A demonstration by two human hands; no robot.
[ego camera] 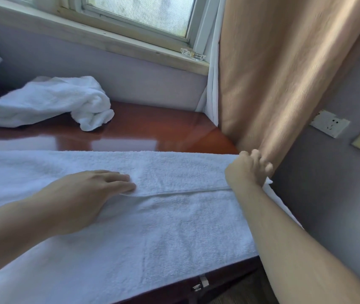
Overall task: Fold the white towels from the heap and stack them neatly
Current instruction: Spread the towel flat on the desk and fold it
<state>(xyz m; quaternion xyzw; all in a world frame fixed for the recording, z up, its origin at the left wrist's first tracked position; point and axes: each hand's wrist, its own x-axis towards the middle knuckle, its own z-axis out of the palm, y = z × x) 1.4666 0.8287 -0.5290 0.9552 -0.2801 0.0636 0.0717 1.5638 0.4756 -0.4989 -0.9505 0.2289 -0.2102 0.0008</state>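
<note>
Limp towel (152, 227) mid-fold
Flat left hand (87, 194) presses its middle; right hand (249, 170) grips the 3 o'clock end; best held by corners.

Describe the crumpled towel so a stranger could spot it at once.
Start at the window; below its sill runs a glossy red-brown table. At the table's far left lies the crumpled towel, bunched and rumpled, unlike the flat towel spread smooth in front.

Daylight through the pale wood-framed window (139, 12) glints on the glossy reddish-brown wooden tabletop (152, 132), a tan fabric curtain (273, 73) hanging right.
</note>
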